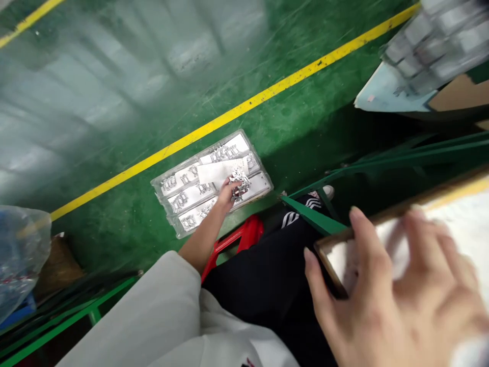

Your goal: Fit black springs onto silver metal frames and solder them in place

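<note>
Down at floor level, my left hand (226,194) is closed around a bunch of small silvery metal parts (240,183). It is over a clear plastic tray (173,220) with several compartments, where more of these parts lie on white liners. A loose white sheet (217,172) lies across the middle of the tray, beside my left hand. My right hand (405,290), large and near the camera, has its fingers spread at the corner of a white-topped table (464,214) with a brown edge. Whatever is under the right palm is hidden.
A red plastic stool (233,242) stands by my dark trouser leg. Green metal frame bars (317,214) run under the table. A yellow line (267,94) crosses the green floor. Stacked clear packages (443,43) are at upper right, and a clear plastic bag (25,260) is at left.
</note>
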`<state>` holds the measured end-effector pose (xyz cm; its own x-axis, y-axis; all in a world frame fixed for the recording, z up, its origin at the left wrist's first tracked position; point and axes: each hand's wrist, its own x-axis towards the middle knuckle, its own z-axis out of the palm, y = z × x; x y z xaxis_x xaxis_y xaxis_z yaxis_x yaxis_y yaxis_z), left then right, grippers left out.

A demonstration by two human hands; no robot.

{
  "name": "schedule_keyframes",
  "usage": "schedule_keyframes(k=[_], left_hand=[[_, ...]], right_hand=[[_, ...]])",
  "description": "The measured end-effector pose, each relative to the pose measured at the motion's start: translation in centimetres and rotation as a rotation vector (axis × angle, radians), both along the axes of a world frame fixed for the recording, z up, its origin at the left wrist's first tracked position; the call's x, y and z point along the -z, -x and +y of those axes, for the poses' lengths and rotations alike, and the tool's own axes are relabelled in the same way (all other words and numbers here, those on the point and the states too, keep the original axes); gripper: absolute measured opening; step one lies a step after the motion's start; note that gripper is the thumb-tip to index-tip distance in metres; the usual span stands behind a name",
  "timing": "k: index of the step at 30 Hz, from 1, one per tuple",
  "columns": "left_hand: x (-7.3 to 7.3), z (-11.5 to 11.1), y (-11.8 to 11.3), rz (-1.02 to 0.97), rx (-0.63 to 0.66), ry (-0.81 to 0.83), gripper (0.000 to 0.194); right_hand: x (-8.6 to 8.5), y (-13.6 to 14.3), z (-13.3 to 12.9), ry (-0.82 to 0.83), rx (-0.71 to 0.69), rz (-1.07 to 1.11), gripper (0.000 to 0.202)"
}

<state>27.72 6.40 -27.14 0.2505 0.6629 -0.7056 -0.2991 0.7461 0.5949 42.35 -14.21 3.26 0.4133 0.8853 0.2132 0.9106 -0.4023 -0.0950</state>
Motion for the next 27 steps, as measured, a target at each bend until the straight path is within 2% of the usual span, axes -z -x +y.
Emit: schedule_keyframes(k=[3,7,10,12,13,15,18,20,23,27], left_hand=[[-8.5,1.3,-0.9,-0.075,-0.014,-0.278,0.053],[-20.4,2.0,-4.4,-0.174,-0.062,-0.735,0.058],[-27.8,-0.3,-7.8,-0.276,0.004,-0.997,0.056],[-31.1,-3.5,-10.0,-0.324,0.124,-1.107,0.051],[-32.2,-5.5,-11.0,-0.338,0.195,-1.148,0.049],[-33.3,-9.5,-12.7,-0.352,0.339,-1.223,0.046],[-33.2,-15.2,-14.8,-0.319,0.508,-1.386,0.039],[-32.8,-18.3,-16.0,-0.248,0.590,-1.541,0.040],[-32.5,-22.0,-17.6,-0.096,0.745,-1.782,0.053],[-32.7,-25.2,-19.0,0.057,0.928,-1.970,0.075]], right_hand=[[-0.4,1.2,1.3,-0.033,0.041,-0.005,0.064],[0.0,0.8,1.1,-0.107,0.006,0.022,0.063],[0.2,0.4,0.5,-0.196,-0.042,0.057,0.054],[0.1,0.7,-0.6,-0.270,-0.103,0.130,0.042],[0.0,1.0,-1.6,-0.313,-0.132,0.178,0.037],[0.1,2.0,-4.4,-0.418,-0.166,0.279,0.031],[0.5,3.6,-10.4,-0.603,-0.124,0.375,0.023],[0.8,4.0,-14.6,-0.738,-0.043,0.377,0.019],[0.9,3.0,-20.0,-0.895,0.127,0.315,0.016],[1.2,-0.1,-24.5,-0.974,0.402,0.209,0.020]])
